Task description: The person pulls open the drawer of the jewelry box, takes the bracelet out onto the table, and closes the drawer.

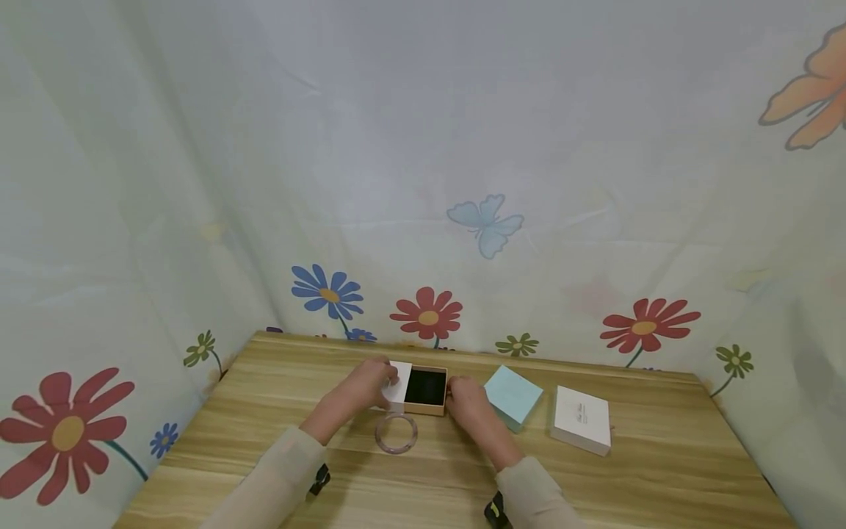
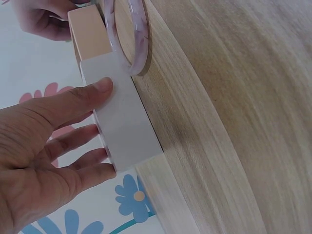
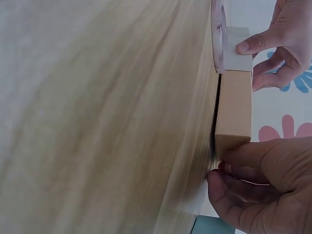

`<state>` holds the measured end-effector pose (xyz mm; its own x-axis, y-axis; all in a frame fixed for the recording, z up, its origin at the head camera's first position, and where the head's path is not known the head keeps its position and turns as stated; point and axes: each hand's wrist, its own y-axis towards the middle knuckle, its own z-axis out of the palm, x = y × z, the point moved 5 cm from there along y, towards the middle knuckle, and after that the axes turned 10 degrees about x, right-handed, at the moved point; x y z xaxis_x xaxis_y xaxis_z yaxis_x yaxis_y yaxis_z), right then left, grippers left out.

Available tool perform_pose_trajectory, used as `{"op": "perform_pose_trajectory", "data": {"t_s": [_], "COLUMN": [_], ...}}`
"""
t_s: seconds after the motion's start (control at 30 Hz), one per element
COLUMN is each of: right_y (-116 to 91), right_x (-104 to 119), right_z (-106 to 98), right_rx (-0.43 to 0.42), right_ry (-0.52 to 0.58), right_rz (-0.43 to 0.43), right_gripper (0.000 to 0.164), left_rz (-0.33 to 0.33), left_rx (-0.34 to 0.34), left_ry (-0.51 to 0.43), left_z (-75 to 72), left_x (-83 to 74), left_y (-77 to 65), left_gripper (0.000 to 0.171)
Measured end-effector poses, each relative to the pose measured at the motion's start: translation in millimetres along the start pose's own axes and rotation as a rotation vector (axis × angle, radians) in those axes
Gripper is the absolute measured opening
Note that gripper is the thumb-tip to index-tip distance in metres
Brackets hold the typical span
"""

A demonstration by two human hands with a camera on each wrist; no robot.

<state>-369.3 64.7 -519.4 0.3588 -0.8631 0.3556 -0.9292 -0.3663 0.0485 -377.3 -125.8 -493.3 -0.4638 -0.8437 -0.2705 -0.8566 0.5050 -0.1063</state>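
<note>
Your left hand [image 1: 373, 382] has grip closed round white box sleeve [image 2: 127, 122], thumb on front face, fingers behind. Tan drawer [image 1: 425, 410] with black interior sits partly out of sleeve, on right, resting on wooden worktop [image 1: 674, 448]. Your right hand [image 1: 468, 400] touches drawer's outer end, fingers bent; cannot tell if grip pinches anything there. Pale translucent bangle [image 2: 141, 36] lies just in front of sleeve. Light-blue box [image 1: 513, 394], then white printed box [image 1: 581, 415], right of your right hand.
</note>
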Motion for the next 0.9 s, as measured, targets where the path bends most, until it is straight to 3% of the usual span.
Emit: {"op": "perform_pose_trajectory", "data": {"t_s": [0.47, 0.9], "right_y": [1.4, -2.2], "right_x": [1.0, 10.2], "right_z": [0.4, -6.1], "right_rx": [-0.024, -0.003], "right_ry": [-0.061, -0.033], "right_rz": [-0.016, -0.006], "right_gripper": [0.007, 0.004], "left_rz": [-0.001, -0.009], "left_rx": [0.001, 0.009], "left_ry": [0.006, 0.004], "left_z": [0.6, 0.8], "left_x": [-0.2, 0.5], "left_y": [0.9, 1.5], "left_gripper": [0.039, 0.038]}}
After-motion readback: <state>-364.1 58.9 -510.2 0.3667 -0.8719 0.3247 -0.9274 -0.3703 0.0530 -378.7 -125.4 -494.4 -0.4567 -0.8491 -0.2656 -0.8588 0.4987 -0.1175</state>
